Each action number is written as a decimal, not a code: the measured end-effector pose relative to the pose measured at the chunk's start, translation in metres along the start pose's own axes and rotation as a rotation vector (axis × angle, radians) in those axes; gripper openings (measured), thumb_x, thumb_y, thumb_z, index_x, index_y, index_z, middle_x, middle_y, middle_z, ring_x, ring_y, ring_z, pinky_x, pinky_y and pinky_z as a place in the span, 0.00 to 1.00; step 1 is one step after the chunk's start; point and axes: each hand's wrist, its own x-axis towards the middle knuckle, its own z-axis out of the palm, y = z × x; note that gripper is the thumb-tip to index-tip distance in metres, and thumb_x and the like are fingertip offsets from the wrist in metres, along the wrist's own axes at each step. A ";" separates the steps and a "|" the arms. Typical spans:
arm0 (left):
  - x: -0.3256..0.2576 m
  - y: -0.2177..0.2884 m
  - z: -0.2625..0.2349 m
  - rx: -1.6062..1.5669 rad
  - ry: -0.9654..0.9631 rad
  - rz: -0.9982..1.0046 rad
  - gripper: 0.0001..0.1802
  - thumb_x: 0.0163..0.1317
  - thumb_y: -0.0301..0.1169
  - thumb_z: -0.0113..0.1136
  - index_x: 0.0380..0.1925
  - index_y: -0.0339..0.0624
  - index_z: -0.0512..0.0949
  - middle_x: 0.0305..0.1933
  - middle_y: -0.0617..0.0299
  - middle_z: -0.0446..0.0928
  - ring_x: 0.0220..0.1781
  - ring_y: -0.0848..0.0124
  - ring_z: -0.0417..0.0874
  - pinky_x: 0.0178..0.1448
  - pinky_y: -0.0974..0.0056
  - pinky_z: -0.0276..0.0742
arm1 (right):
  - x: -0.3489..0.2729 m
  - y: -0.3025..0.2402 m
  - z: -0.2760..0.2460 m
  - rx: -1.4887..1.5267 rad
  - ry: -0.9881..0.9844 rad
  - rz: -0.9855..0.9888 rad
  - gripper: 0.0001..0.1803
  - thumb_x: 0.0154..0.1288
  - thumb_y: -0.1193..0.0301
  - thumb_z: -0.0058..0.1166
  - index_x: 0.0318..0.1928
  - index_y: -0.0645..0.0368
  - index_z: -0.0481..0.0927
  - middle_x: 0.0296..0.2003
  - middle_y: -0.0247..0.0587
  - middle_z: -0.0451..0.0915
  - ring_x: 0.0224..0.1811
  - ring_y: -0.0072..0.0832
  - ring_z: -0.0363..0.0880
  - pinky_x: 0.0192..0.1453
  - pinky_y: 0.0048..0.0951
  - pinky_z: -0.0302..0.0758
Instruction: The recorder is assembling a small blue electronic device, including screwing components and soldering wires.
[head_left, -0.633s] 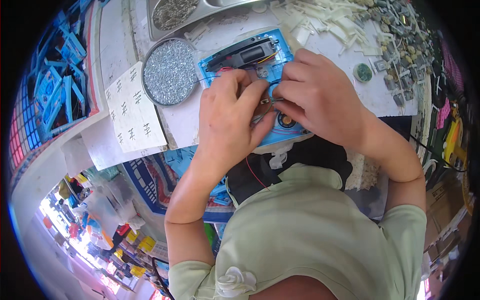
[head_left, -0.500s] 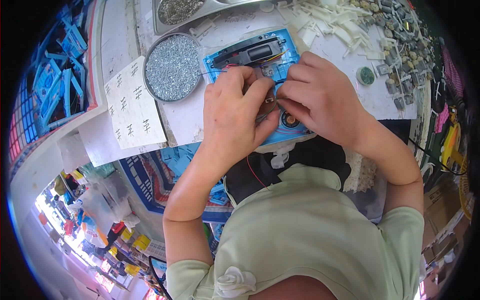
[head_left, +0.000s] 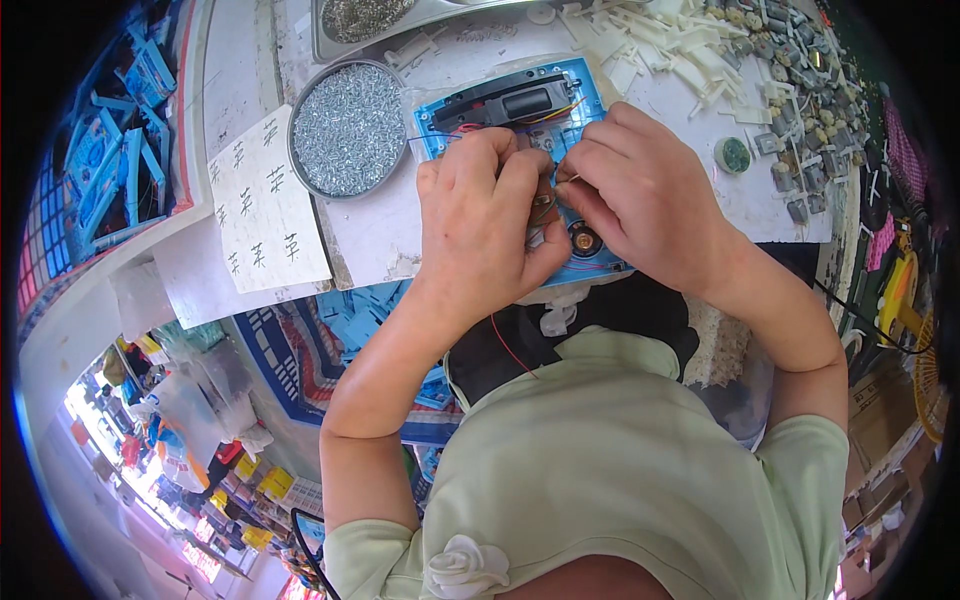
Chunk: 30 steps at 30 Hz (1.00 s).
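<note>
Between the thumb and fingers of the left hand (head_left: 470, 220), a small brown board (head_left: 547, 208) is held by its near side; that grip is closed on it, with part of the board covered by the fingers. In the right hand (head_left: 645, 190), the thumb and forefinger are brought close together beside the board's right edge; whether a wire end is pinched in that grip cannot be told. Both hands are held over an open blue housing (head_left: 590, 95), by which the board is backed. Near the board's lower right, a round part with a copper-coloured centre (head_left: 584, 240) is seated in the housing. A black block (head_left: 527, 103) is set along its far side, with yellow and red wires beside it. A red wire (head_left: 512, 348) is hung from below the left hand toward the lap.

To the left of the housing, on the white surface (head_left: 372, 240), a round dish (head_left: 345, 197) is filled with small metal pieces, and a handwritten sheet (head_left: 262, 225) is laid beside it. To the right, white plastic parts (head_left: 650, 45), grey parts (head_left: 795, 105) and 1 small green round piece (head_left: 733, 154) are spread.
</note>
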 end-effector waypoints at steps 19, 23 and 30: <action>-0.013 0.003 -0.005 -0.162 0.101 0.040 0.11 0.50 0.23 0.71 0.33 0.41 0.79 0.46 0.56 0.78 0.48 0.55 0.79 0.52 0.52 0.71 | 0.003 0.001 -0.005 0.013 -0.065 0.017 0.08 0.55 0.75 0.64 0.31 0.59 0.76 0.30 0.42 0.77 0.38 0.45 0.75 0.39 0.44 0.76; -0.014 0.004 -0.007 -0.143 0.061 0.027 0.12 0.49 0.21 0.71 0.34 0.40 0.79 0.48 0.54 0.79 0.50 0.54 0.79 0.55 0.55 0.72 | 0.005 0.001 -0.005 -0.021 -0.089 -0.022 0.07 0.56 0.76 0.62 0.31 0.61 0.76 0.30 0.45 0.77 0.38 0.46 0.75 0.40 0.44 0.76; -0.016 0.000 0.004 -0.158 0.157 0.042 0.12 0.50 0.24 0.69 0.34 0.41 0.77 0.50 0.56 0.79 0.49 0.59 0.79 0.57 0.52 0.67 | 0.006 0.000 -0.004 -0.022 -0.089 -0.002 0.06 0.57 0.76 0.61 0.31 0.61 0.76 0.30 0.45 0.77 0.38 0.47 0.75 0.39 0.45 0.76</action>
